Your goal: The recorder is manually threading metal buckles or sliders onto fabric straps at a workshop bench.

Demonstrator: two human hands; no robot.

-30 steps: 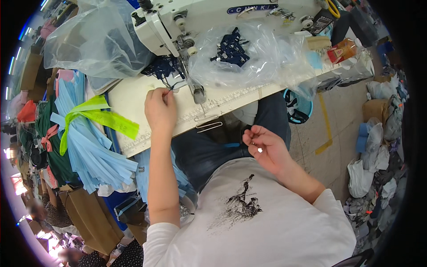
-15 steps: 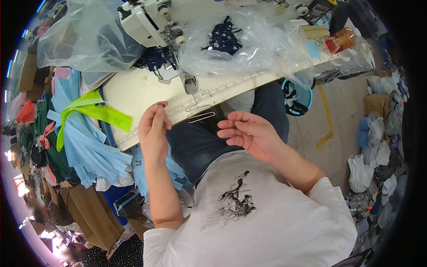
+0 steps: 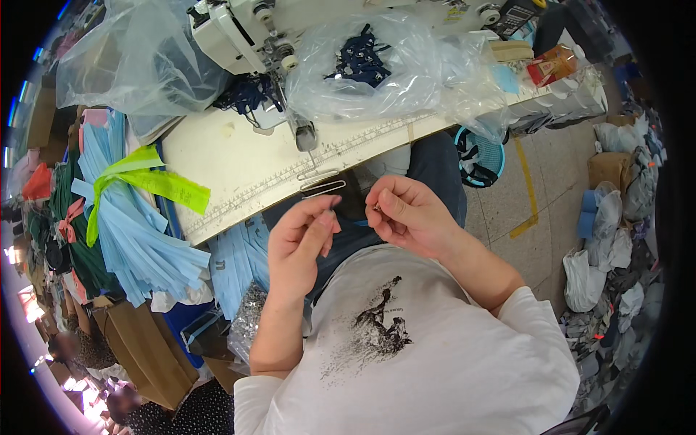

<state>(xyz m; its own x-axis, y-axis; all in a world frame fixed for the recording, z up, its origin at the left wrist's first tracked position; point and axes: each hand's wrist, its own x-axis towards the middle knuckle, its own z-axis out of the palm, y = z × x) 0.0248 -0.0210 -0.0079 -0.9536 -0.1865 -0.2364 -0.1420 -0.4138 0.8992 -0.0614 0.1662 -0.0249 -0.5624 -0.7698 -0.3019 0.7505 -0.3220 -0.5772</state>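
My left hand [image 3: 301, 243] is held over my lap, with thumb and forefinger pinched on a small dark piece [image 3: 336, 202] whose kind I cannot make out. Just to its right, my right hand [image 3: 415, 216] has its thumb bent against the fingers, around a tiny shiny metal-looking bit [image 3: 377, 207], too small to name. The two hands are close but apart. Beyond them, bent wire loops [image 3: 323, 188] stick out from the table's front edge. A sewing machine [image 3: 226, 42] stands above, with dark navy strips [image 3: 250, 94] beside its needle area.
A clear plastic bag [image 3: 413, 87] on the white table [image 3: 217, 156] holds navy pieces [image 3: 362, 58]. Light blue fabric strips [image 3: 145, 239] and a neon-yellow strip [image 3: 170, 185] hang at the left. A blue-rimmed basket [image 3: 500, 156] stands on the floor at right, near bagged goods [image 3: 586, 279].
My left hand has moved right and nearer to me, toward the right hand. The right hand's fingers, spread before, have closed with the thumb against them.
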